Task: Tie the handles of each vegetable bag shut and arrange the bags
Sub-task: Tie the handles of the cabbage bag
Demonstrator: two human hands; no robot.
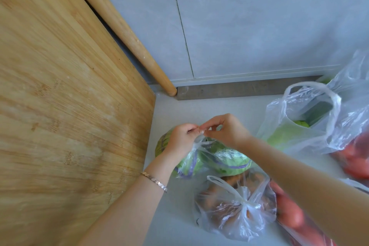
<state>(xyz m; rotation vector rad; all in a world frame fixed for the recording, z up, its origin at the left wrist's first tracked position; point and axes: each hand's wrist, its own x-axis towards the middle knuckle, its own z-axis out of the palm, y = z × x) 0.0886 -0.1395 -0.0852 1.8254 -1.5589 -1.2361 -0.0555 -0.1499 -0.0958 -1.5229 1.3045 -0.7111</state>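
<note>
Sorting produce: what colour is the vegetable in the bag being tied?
Green, showing through the bag; head view.

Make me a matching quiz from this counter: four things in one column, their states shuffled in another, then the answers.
1. purple-striped plastic bag of green cabbage
2. clear plastic bag of orange vegetables
3. clear plastic bag of pale green produce
4. round wooden rolling pin

A. tilted, between bamboo board and tiled wall
B. handles knotted
C. handles pinched by left hand and right hand
D. handles untied

Pairs: 1-C, 2-B, 3-D, 4-A

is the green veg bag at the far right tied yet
No, the far right bag gapes open and its handle loop stands up unknotted.
</note>
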